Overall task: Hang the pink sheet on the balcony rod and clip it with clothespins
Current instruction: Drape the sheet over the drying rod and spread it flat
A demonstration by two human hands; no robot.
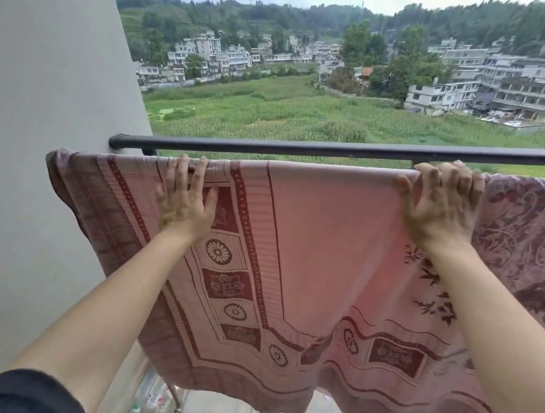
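Observation:
The pink sheet, with dark red borders and flower motifs, hangs folded over a rail that it hides. Just behind and above it runs the black balcony rod. My left hand lies spread on the sheet near its left part, fingertips reaching the top fold. Further right, my right hand has its fingers curled over the top fold and grips the sheet, thumb stretched out to the left. No clothespins are in view.
A grey wall stands close on the left, where the black rod ends. A mauve patterned cloth hangs to the right of the pink sheet and shows at its left edge too. Below is a long drop to the ground.

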